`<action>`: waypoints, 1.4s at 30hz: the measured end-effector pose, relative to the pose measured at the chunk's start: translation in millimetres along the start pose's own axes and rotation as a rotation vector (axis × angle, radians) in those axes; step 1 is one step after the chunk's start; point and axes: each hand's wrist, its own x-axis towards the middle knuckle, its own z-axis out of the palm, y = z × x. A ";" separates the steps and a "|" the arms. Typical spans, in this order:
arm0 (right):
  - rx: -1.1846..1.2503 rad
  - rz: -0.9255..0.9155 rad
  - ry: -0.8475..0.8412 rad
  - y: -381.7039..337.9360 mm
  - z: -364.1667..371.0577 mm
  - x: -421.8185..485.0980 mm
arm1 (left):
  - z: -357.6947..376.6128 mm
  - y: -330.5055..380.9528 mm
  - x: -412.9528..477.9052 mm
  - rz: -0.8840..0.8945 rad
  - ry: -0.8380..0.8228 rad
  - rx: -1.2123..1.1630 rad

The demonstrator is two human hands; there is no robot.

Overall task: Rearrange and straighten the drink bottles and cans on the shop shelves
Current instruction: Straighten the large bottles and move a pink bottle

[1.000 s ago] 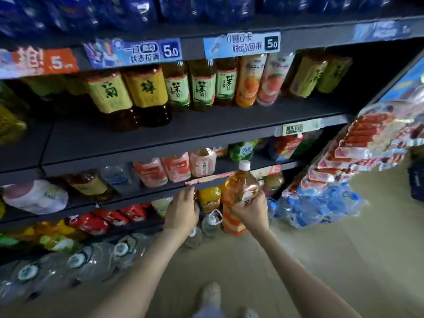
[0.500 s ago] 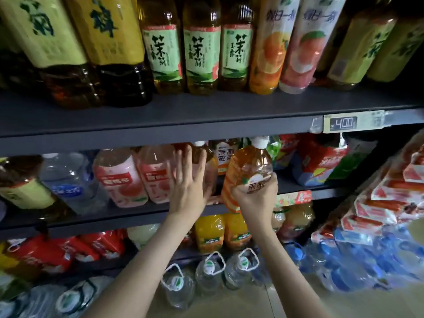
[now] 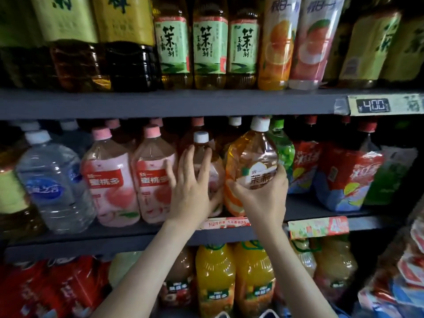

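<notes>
Up at the middle shelf (image 3: 160, 237), the right hand (image 3: 263, 198) is wrapped around the belly of the orange tea bottle (image 3: 250, 161), fingers curled over its label. That bottle's base rests at the shelf's near edge; its long axis tilts, white cap up and slightly right. The left hand (image 3: 190, 191) lies flat, fingers spread, against the white-capped pink bottle (image 3: 202, 152) just left, hiding most of its label.
</notes>
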 end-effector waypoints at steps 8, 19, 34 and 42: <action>-0.163 -0.054 -0.039 -10.9 -1.4 1.3 | -5.9 -2.0 0.7 -0.019 0.024 -0.003; -0.273 -0.119 0.025 -11.8 4.2 1.6 | -17.1 -8.2 -3.3 -0.034 0.020 0.100; -0.359 -0.261 0.099 1.5 17.0 3.8 | -11.9 -7.8 -13.8 -0.066 -0.176 0.073; -0.194 -0.205 -0.072 21.0 22.3 3.1 | 3.7 -7.6 -13.7 -0.041 -0.106 0.053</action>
